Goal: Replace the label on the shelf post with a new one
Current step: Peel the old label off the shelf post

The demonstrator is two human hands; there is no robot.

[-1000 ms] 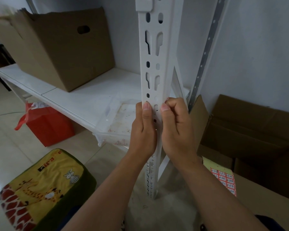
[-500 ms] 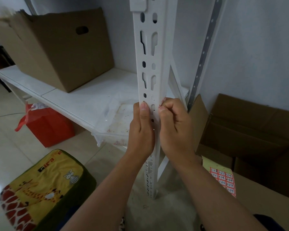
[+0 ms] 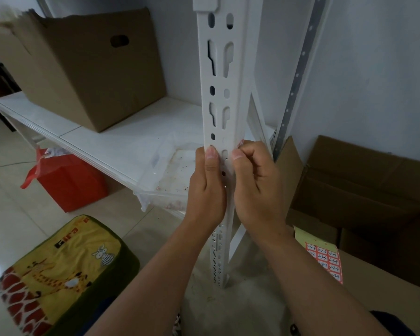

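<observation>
right now both hands are on the white shelf post (image 3: 224,98): the left hand (image 3: 207,187) curls round its left edge, thumb flat on the front, while the right hand (image 3: 257,183) pinches a small pinkish label (image 3: 241,143) at the post's right edge.

A brown cardboard box (image 3: 87,69) sits far left on the shelf (image 3: 121,141); below, a red bag (image 3: 68,180); near left, a giraffe-print cushion (image 3: 58,275).
</observation>
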